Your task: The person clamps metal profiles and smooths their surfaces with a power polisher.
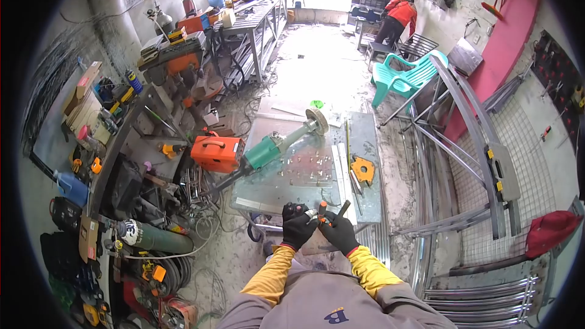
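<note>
Both my hands wear black gloves and are held close together at the near edge of a metal-topped table (274,195). My left hand (297,230) is closed; a small pale tip (312,213) shows at its fingers, too small to name. My right hand (339,231) is closed around a dark stick-like piece (345,208) that points up. A short orange-ended piece (322,208) stands between the hands, by the right fingers. Beyond them, a green power grinder (263,153) with a round disc (317,121) lies across the table. An orange magnetic welding square (363,171) lies right of light metal strips (340,173).
An orange machine case (217,153) stands left of the table. Cluttered shelves and a gas cylinder (158,237) line the left side. On the right are a metal frame (466,106), a turquoise chair (405,76) and steel tubes (481,298). A person in red (401,15) bends over at the back.
</note>
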`<action>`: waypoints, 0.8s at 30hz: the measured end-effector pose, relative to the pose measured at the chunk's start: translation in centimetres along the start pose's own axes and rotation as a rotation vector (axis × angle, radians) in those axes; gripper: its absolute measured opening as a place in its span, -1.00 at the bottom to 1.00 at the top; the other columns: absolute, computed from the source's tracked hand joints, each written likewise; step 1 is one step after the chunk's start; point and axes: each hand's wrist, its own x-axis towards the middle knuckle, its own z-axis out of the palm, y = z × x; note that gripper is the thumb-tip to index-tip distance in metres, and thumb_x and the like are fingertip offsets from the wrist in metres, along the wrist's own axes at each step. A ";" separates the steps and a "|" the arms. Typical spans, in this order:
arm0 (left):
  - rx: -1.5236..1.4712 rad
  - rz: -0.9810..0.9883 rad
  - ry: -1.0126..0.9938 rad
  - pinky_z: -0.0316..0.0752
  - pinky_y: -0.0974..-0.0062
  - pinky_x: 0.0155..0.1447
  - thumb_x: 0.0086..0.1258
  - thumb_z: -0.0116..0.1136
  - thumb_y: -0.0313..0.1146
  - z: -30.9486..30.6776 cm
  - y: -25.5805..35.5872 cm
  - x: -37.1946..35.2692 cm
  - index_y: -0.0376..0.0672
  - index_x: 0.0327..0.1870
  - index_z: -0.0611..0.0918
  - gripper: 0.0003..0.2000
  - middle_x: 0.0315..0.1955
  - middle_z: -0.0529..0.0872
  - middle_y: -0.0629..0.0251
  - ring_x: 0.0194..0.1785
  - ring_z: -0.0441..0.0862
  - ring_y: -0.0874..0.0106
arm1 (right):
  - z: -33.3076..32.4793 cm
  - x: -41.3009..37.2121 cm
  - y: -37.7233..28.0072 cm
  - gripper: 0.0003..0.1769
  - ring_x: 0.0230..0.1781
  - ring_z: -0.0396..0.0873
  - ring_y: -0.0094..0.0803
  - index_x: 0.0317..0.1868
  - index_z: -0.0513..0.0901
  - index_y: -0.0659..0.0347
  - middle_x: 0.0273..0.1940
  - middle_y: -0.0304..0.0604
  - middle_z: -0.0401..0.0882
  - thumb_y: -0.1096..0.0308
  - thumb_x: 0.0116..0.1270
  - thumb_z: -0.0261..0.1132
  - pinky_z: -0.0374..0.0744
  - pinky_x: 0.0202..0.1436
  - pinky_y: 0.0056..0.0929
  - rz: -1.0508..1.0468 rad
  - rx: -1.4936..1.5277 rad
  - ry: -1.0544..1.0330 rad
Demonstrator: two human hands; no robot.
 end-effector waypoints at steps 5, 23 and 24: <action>-0.044 0.012 0.065 0.39 0.10 0.28 0.17 0.53 -0.19 0.4 0.3 0.4 -0.08 -0.21 0.83 -0.76 -0.29 0.70 0.27 -0.09 0.62 0.16 | 0.3 0.9 1.8 -0.69 -0.36 0.76 -0.27 0.05 0.78 0.07 -0.38 -0.11 0.76 0.17 0.38 0.36 0.63 -0.23 -0.26 0.073 0.230 -0.025; 0.011 0.020 0.023 0.38 0.14 0.28 0.13 0.56 -0.17 0.1 0.6 0.4 -0.08 -0.20 0.82 -0.72 -0.31 0.70 0.28 -0.13 0.61 0.17 | 0.1 -0.4 -0.1 -0.65 -0.27 0.81 -0.13 0.04 0.80 0.08 -0.29 -0.01 0.80 0.10 0.36 0.43 0.68 -0.18 -0.21 0.078 0.151 0.070; 0.007 0.020 0.020 0.38 0.12 0.28 0.14 0.55 -0.19 0.1 0.6 0.3 -0.07 -0.18 0.82 -0.73 -0.31 0.71 0.27 -0.11 0.63 0.17 | 0.1 -0.4 0.1 -0.65 -0.27 0.81 -0.13 0.04 0.80 0.08 -0.29 -0.01 0.80 0.10 0.36 0.43 0.68 -0.18 -0.21 0.079 0.153 0.073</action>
